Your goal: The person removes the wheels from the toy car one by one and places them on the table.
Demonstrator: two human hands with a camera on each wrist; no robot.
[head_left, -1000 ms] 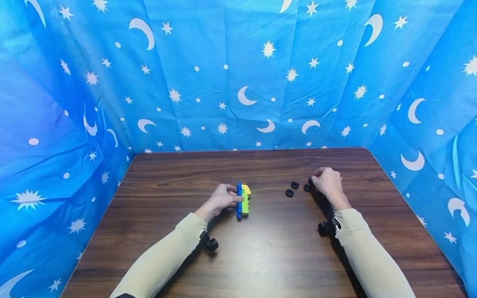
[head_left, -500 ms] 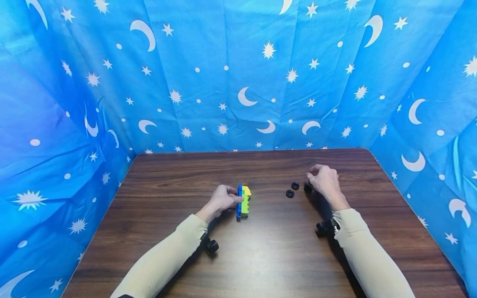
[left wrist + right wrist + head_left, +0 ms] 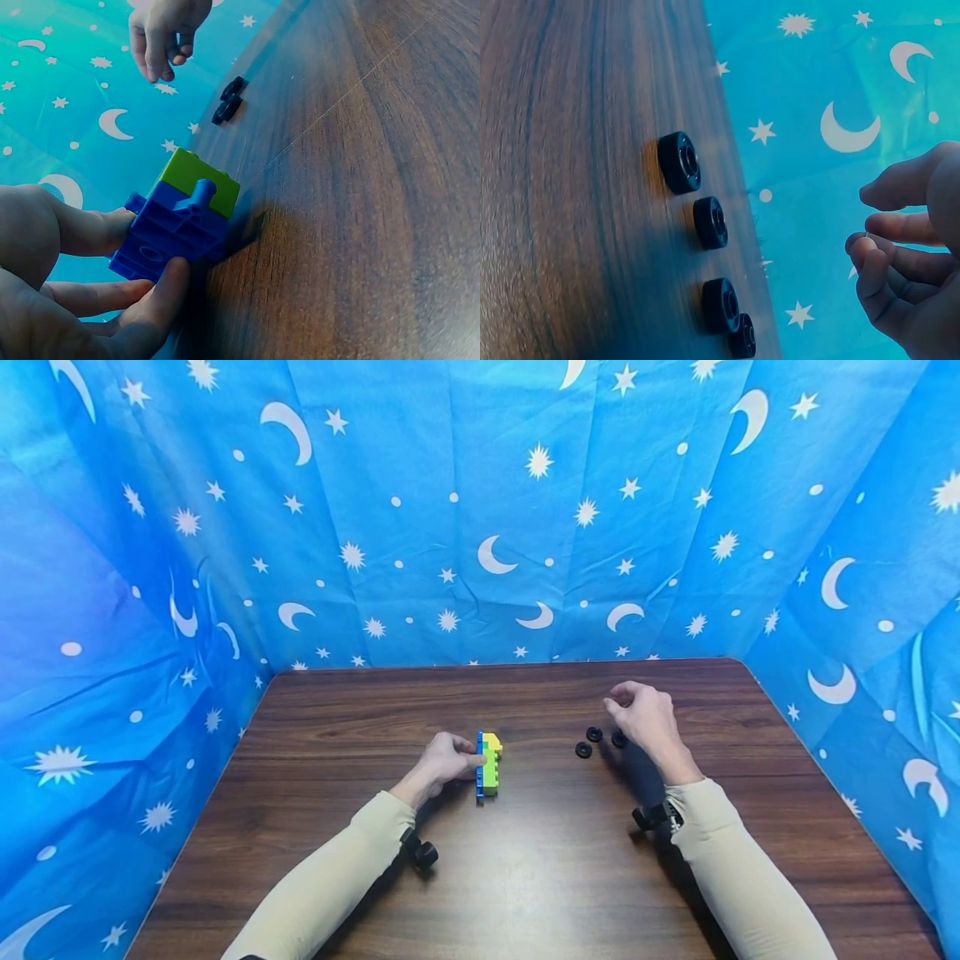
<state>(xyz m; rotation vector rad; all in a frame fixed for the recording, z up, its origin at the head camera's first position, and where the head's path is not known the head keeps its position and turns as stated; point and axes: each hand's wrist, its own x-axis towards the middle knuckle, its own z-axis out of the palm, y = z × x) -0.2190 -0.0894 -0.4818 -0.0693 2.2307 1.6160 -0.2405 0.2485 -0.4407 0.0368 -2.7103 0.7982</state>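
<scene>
My left hand [image 3: 442, 762] grips a toy vehicle of building blocks [image 3: 491, 770] on its side, thumb and fingers around the base. The left wrist view shows its blue base [image 3: 172, 232] with a short blue peg at the end, and a lime green block [image 3: 196, 176] behind; yellow blocks top the far end. No wheels show on the pegs in view. My right hand [image 3: 647, 720] hovers over the table's far right part, fingers loosely bent, thumb apart, nothing between them. Several black toy wheels [image 3: 679, 163] lie below and left of it, one partly behind another [image 3: 742, 337].
The brown wood-grain table [image 3: 525, 877] extends to a blue curtain [image 3: 420, 527] with white moons and stars at the back and sides. A black wrist camera [image 3: 426, 855] sits under the left forearm, another [image 3: 649, 816] by the right.
My right hand has drawn away from the wheels, moving up and to the left, its fingers parting. The left hand keeps its grip on the toy vehicle, which has turned slightly.
</scene>
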